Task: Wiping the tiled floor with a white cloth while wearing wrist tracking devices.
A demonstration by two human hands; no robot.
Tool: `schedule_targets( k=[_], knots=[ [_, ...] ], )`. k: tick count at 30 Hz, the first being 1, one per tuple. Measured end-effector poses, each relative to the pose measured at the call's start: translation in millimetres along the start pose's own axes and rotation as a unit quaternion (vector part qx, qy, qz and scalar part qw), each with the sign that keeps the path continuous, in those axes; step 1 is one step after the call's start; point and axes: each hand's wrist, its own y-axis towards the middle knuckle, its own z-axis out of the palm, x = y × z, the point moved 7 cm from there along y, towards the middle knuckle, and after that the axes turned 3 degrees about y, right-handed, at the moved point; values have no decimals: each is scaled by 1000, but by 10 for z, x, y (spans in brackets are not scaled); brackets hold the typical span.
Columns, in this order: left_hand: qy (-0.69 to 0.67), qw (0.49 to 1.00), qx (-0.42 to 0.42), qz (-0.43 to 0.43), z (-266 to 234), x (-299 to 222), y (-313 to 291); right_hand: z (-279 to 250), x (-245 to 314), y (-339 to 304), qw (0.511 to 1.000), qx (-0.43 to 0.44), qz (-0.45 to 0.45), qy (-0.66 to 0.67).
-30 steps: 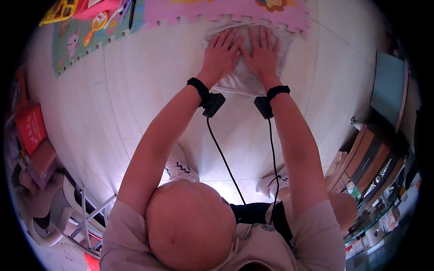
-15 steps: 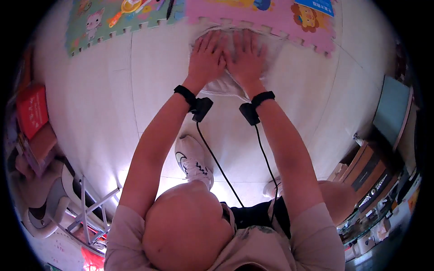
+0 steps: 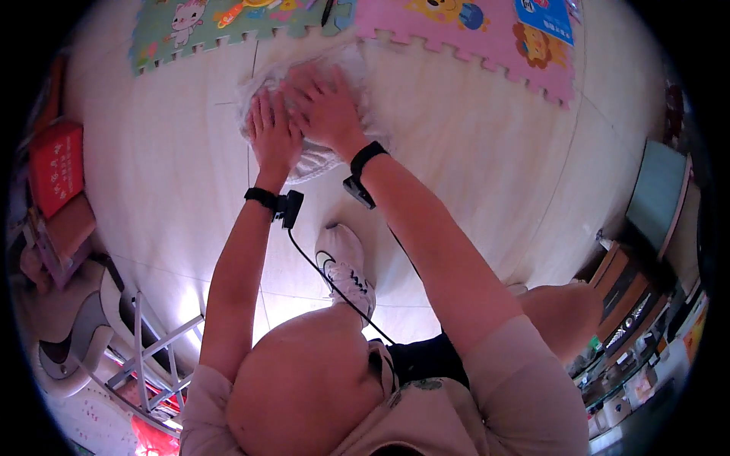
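Observation:
A pale, crumpled cloth [image 3: 313, 165] lies on the light tiled floor [image 3: 471, 159], a short way from the foam play mats. Pressed flat on its left part is my left hand [image 3: 275, 137], fingers stretched forward. My right hand [image 3: 325, 110] rests on the cloth just beside it, palm down with fingers spread, close to the left one. Neither hand is closed around the cloth. Both wrists carry black straps with small black devices and cables.
Beyond the cloth lie a green foam mat [image 3: 160, 47] with toys and a pink foam mat [image 3: 487, 53] bearing a blue booklet [image 3: 546, 17]. A red box [image 3: 57, 169] stands at the left, above a metal-legged folding stand [image 3: 156, 346]. My shoe [image 3: 344, 262] is close behind the cloth.
Both hands have slid left across the floor together with the cloth, away from the edge of the pink mat. My view has shifted slightly too.

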Motion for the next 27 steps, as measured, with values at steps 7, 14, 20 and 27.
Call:
schedule_targets(
  k=[7, 14, 20, 27],
  knots=[
    [23, 1000, 15, -14, 49, -184, -249, -50, -134, -293, 992, 43, -50, 107],
    [-30, 991, -53, 121, 28, -1490, 632, -603, -1439, -390, 997, -19, 65, 27],
    [-43, 980, -17, 196, 73, -1961, 428, -873, -1609, -950, 993, -20, 108, 34],
    [-79, 973, 5, 217, 24, -1991, 161, -844, -1512, -1077, 998, -7, 50, 23]
  ],
)
